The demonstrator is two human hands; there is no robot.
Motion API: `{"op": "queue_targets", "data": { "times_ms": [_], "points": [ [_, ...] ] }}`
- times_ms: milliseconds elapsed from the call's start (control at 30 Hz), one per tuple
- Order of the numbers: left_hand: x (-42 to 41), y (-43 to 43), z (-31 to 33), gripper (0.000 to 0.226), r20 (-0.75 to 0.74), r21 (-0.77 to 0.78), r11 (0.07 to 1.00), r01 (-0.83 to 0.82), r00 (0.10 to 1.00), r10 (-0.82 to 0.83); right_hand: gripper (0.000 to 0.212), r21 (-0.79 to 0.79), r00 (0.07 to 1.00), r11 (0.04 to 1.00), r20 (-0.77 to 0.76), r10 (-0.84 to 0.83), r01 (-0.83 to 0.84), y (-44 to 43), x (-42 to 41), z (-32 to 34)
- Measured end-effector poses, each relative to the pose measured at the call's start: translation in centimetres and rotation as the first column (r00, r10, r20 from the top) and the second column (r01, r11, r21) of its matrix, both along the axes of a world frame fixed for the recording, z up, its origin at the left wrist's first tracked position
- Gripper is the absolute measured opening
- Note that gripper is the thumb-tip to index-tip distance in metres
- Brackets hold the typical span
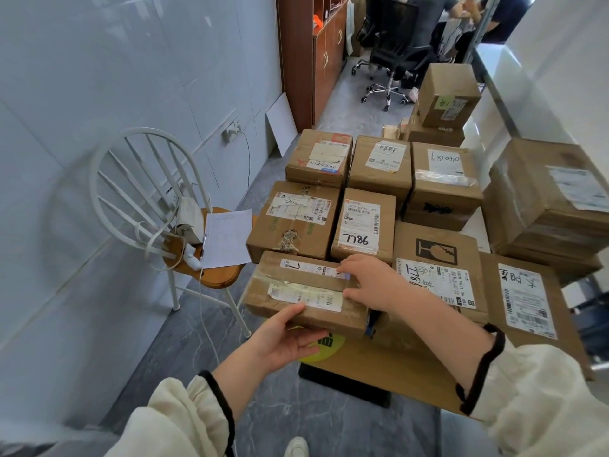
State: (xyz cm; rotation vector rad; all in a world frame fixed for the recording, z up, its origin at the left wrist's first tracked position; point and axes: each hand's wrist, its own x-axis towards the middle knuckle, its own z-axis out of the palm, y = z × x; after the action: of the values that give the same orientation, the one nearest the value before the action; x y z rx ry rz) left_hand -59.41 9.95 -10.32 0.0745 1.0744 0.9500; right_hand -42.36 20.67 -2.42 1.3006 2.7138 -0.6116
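**Head view**

The parcel (306,291) is a flat, oblong cardboard box. Clear glossy tape runs along its length, and two white printed labels with barcodes lie on its top face. It sits at the near left corner of the stack, above a large flat carton (389,364) that bears a round yellow print. Its far edge is just near of the next row of boxes (296,219).

The left hand (283,338) grips the near long edge of the parcel, with the thumb on the top face and the fingers underneath. The right hand (369,285) lies over the right end, its bent fingers and thumb resting on the labels. Whether it clamps the parcel or only presses on it cannot be told. Both sleeves (184,417) are of cream, soft-textured cloth with black cuffs.

The boxes are brown corrugated card, rectangular and taped, each with a white label. They stand edge to edge in rows that run far and right. One has string knotted at its near edge, and one carries a black broken-glass mark.

On the left stands a chair (138,192) with a white metal spindle back and a round, glossy wooden seat. A white sheet (227,239) lies on the seat, and a thin white cable (204,311) hangs from it.

The wall (99,77) is smooth pale tile. The floor (329,423) is grey marbled tile. At the far end are a brown wooden cabinet (306,61) and a black mesh office chair (392,51) on a chrome base.
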Motion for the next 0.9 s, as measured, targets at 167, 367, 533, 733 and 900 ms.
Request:
{"op": "queue_targets", "data": {
  "times_ms": [167, 367, 533, 733, 900],
  "points": [
    [0.31, 0.02, 0.08, 0.041, 0.020, -0.014, 1.000, -0.023, 1.000, 0.023, 0.041, 0.021, 0.999, 1.000, -0.024, -0.021, 0.021, -0.08, 0.21, -0.25],
    [0.59, -0.06, -0.04, 0.046, 0.041, -0.011, 0.999, -0.040, 0.998, 0.040, 0.039, 0.019, 0.998, 0.999, -0.056, -0.031, 0.032, -0.25, 0.68, -0.46],
    [0.62, -0.22, 0.09, 0.049, 0.055, 0.008, 1.000, -0.013, 0.998, 0.013, 0.035, 0.024, 0.998, 0.999, -0.057, -0.035, 0.037, -0.25, 0.97, -0.41],
    [0.30, -0.53, 0.13, 0.051, 0.052, 0.015, 1.000, -0.011, 0.999, 0.010, 0.039, 0.020, 0.998, 0.999, -0.063, -0.024, 0.025, -0.25, 0.86, -0.33],
    [0.47, -0.37, 0.43, 0.040, 0.044, 0.029, 0.999, -0.028, 0.999, 0.026, 0.040, 0.025, 0.999, 1.000, -0.049, -0.016, 0.017, -0.20, 0.79, -0.28]
  ]
}}
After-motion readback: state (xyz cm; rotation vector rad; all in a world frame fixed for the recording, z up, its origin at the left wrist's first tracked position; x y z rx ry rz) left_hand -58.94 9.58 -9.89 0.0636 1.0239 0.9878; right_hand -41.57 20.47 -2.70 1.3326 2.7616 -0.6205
